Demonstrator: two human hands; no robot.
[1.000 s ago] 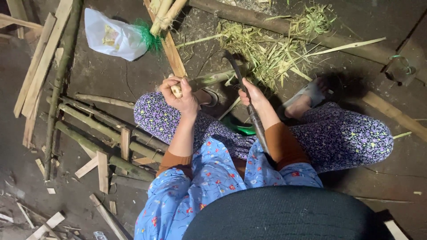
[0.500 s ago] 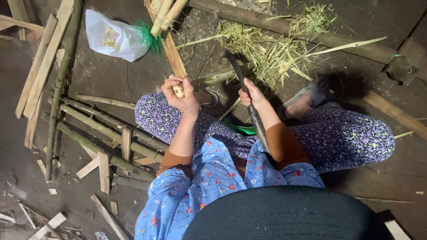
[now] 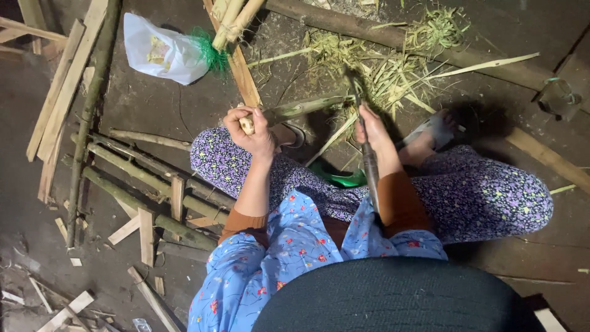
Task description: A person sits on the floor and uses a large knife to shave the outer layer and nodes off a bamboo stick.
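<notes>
Bamboo stalk (image 3: 301, 107) gripped steady in left hand (image 3: 249, 129), while right hand (image 3: 372, 132) clasped a long knife (image 3: 364, 138) to shave it.

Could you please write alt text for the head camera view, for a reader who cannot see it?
A seated person's left hand grips one end of a green bamboo stick while the right hand holds a long knife against it. Shavings litter the floor ahead.

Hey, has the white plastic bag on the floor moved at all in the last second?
No. The white plastic bag lies in the same place beside the upright wooden slat and the long pole as before; only the camera view shifts very slightly.
</notes>
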